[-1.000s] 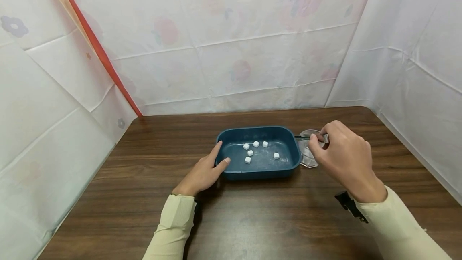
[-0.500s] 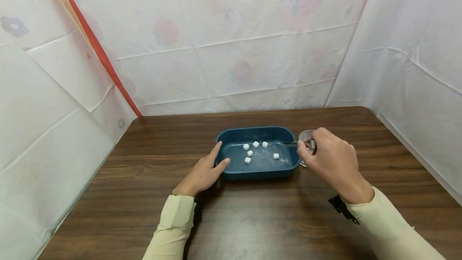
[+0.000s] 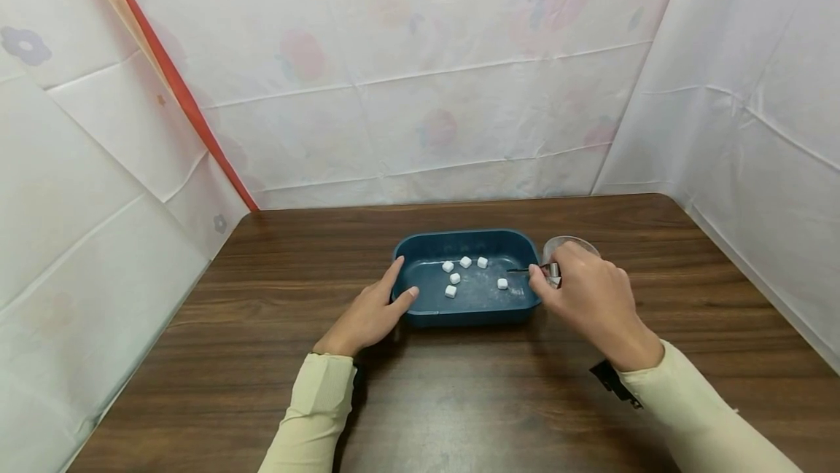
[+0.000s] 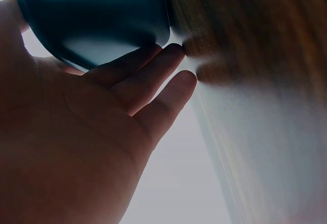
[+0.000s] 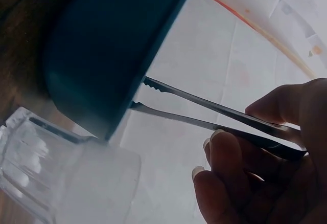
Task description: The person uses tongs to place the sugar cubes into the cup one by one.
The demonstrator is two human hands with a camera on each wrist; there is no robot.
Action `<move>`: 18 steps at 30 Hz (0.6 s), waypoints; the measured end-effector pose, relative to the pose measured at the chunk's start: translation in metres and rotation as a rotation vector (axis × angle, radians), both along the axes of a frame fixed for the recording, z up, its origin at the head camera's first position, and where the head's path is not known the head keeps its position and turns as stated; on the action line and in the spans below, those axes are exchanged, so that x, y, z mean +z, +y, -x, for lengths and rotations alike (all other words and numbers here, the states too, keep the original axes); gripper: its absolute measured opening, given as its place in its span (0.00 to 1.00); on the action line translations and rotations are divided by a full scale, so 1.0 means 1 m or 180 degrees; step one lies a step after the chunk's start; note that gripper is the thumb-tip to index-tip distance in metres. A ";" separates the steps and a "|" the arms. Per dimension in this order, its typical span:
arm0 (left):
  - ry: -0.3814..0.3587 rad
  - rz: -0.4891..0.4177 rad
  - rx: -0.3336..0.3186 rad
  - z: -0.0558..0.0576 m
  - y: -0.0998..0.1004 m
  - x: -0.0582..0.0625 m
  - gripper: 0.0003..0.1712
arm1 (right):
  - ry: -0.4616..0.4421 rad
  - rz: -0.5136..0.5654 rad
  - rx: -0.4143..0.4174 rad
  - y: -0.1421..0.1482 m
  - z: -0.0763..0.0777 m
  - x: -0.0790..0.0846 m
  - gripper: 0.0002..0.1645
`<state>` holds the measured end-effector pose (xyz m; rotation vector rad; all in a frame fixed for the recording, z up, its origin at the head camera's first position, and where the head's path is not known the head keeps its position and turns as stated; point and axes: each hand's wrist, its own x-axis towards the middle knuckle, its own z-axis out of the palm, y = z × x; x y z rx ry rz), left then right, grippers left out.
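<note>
My right hand [image 3: 593,302] holds a pair of small metal tongs [image 3: 518,270] between thumb and fingers. In the right wrist view the serrated tips of the tongs [image 5: 219,107] stand apart and pass behind the rim of the dark blue basin [image 5: 102,50]. Seen from the head, the tips reach inside the basin [image 3: 467,318], just above a lone white cube [image 3: 502,284]. Several more white cubes [image 3: 450,291] lie in its left half. My left hand [image 3: 367,316] rests against the basin's left end, fingers extended along the wall [image 4: 102,14] and thumb at the rim.
A clear glass [image 3: 569,241] stands right of the basin, partly hidden by my right hand. White pieces show in the bottom of the glass [image 5: 97,178] in the right wrist view. The brown wooden table [image 3: 262,327] meets a patterned white curtain [image 3: 420,94] behind.
My right hand has moved left and slightly down from over the glass, bringing the tongs into the basin near the lone cube. The left hand, basin and cubes have stayed put.
</note>
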<state>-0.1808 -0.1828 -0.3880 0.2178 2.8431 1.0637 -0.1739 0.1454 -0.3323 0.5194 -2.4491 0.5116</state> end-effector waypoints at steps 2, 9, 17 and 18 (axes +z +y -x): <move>0.0000 0.0003 0.0001 0.000 0.000 0.000 0.44 | -0.0034 -0.0023 0.0002 -0.001 0.001 -0.002 0.15; 0.0002 0.0003 0.0001 0.000 0.000 0.000 0.44 | 0.0020 -0.0095 0.0039 -0.003 0.004 -0.010 0.20; 0.0011 0.0001 -0.0008 0.000 0.000 -0.001 0.44 | -0.0032 -0.0115 0.0033 -0.004 0.006 -0.014 0.21; 0.0013 -0.0005 -0.0011 0.000 0.000 -0.001 0.44 | -0.0027 -0.0121 0.0031 -0.004 0.006 -0.015 0.22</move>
